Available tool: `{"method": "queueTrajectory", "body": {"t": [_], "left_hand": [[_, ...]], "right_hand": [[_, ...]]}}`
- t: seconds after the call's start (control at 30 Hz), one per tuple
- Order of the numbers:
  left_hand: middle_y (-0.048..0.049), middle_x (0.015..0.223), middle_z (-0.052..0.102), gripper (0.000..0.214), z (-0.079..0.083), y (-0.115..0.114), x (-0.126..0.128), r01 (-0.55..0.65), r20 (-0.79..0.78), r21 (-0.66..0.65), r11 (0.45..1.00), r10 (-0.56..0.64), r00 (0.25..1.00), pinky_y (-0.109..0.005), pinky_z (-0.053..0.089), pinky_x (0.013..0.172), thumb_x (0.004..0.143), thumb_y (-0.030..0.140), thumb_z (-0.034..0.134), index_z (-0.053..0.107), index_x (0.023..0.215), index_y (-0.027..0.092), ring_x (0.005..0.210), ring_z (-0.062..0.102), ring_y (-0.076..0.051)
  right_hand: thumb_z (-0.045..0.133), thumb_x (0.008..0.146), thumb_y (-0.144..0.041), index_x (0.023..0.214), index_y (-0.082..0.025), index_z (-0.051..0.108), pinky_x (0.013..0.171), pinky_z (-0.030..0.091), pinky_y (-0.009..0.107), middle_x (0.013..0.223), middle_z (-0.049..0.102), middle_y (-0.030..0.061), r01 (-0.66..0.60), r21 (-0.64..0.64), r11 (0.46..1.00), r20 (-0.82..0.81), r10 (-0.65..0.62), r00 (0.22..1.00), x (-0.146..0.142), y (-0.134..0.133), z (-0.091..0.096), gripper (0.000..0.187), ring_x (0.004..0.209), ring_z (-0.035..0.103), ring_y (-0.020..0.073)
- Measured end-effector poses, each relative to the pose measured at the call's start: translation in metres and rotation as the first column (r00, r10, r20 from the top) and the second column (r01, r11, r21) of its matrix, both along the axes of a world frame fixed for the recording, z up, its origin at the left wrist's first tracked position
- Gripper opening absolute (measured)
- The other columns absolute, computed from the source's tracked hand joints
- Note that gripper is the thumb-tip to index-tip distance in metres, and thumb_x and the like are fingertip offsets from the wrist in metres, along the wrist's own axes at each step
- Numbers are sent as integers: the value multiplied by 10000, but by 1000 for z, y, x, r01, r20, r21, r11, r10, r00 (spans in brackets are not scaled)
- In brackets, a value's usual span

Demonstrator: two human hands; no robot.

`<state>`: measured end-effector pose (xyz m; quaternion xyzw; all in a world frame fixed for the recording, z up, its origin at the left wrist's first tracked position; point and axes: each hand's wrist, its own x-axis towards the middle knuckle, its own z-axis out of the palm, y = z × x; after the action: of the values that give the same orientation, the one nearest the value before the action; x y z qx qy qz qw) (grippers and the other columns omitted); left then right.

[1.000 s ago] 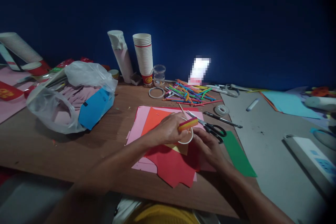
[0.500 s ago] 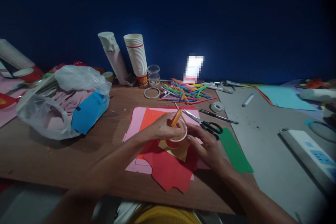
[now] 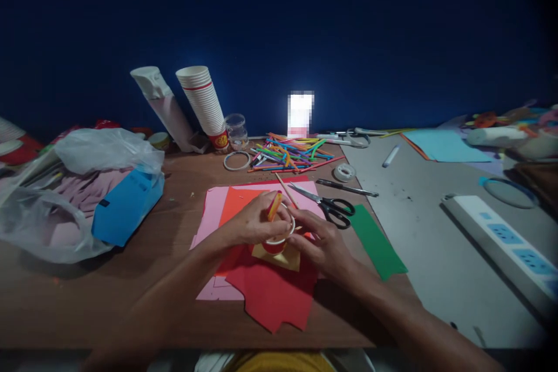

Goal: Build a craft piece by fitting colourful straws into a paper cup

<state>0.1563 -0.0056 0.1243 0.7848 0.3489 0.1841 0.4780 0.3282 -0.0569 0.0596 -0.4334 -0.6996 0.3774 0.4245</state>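
A paper cup (image 3: pixel 273 246) with a white rim and red side stands on a small yellow paper piece (image 3: pixel 283 260), on top of a red sheet (image 3: pixel 274 290). My left hand (image 3: pixel 253 221) is closed around a yellow-and-red stick-like piece (image 3: pixel 274 207), its fingertips inside the cup's mouth. At the cup's right side, my right hand (image 3: pixel 325 244) has thumb and fingers against the rim. Black-handled scissors (image 3: pixel 333 209) lie just beyond that hand, near a thin wooden stick (image 3: pixel 285 190). Pink sheets (image 3: pixel 209 209) and an orange sheet (image 3: pixel 231 200) lie beneath.
Colourful sticks (image 3: pixel 292 154) form a pile behind the sheets. Stacked cups (image 3: pixel 203 102) and a clear jar (image 3: pixel 236 131) stand by the wall. A plastic bag (image 3: pixel 104 151) fills the left. Right are tape (image 3: pixel 344 172), a pen (image 3: pixel 347 187), green paper (image 3: pixel 377 241) and a power strip (image 3: pixel 501 238).
My view has turned a little to the right, so everything sits further left. The right fingertips now overlap the cup's rim more. The left hand stays at the cup's mouth.
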Motion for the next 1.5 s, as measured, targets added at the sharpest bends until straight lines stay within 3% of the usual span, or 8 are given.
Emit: {"method": "queueTrajectory", "body": {"t": [0.23,0.33,0.5,0.67,0.77,0.93,1.03,1.5], "left_hand": [[-66,942,579,129,-3,-3,3,29,-18,81,996,-27,999,-290,421,808,751,203,524,621,697,139,868,536,-170],[-59,859,596,122,-4,-2,3,4,-27,54,999,-2,1000,-281,429,778,745,212,539,624,706,135,841,548,-171],[-49,778,599,129,-1,-2,2,11,11,0,1000,-11,1000,-263,430,728,749,204,533,622,703,123,787,562,-162],[-49,760,598,156,2,-3,3,10,-6,-24,1000,-10,1000,-258,433,691,751,247,543,627,722,119,741,558,-156],[-58,817,601,170,1,0,0,26,11,-41,999,-26,1000,-262,441,715,752,273,556,630,781,122,781,567,-164],[-87,1069,572,338,1,5,-16,156,-33,-10,988,-156,987,-299,414,854,705,295,626,603,1012,155,936,555,-188],[-84,1050,586,400,-2,3,-25,151,-99,49,987,-146,984,-333,393,894,718,299,612,569,1093,163,935,551,-194],[-102,1095,591,394,-11,-5,-33,131,-51,143,981,-125,991,-347,337,958,752,300,583,560,1119,157,1036,520,-212]], "right_hand": [[579,796,-264,1163,-261,559,781,474,302,1078,627,38,-16,19,1000,-29,17,999,-4,1,6,367,919,590,194],[588,786,-275,1178,-241,545,773,478,299,1062,634,45,-21,-43,999,-62,19,998,-1,2,6,396,900,601,192],[485,840,-251,973,-211,621,717,481,271,883,662,25,51,-60,997,-69,-55,996,8,3,10,194,794,613,157],[508,798,-204,890,-200,627,637,479,228,810,662,11,21,-37,999,-19,-21,1000,8,3,11,150,724,607,136],[510,788,-201,844,-193,617,627,473,222,783,653,7,20,-9,1000,-3,-20,1000,8,4,10,121,712,601,134],[499,761,-161,822,-195,613,573,450,213,741,641,0,38,-16,999,59,-37,998,9,5,4,134,672,589,134],[501,766,-173,844,-202,620,580,449,218,765,655,1,43,-20,999,79,-41,996,10,5,2,145,669,592,135],[500,781,-162,771,-186,575,606,429,206,722,614,-12,28,70,997,99,-35,995,7,3,5,79,658,558,112]]}}
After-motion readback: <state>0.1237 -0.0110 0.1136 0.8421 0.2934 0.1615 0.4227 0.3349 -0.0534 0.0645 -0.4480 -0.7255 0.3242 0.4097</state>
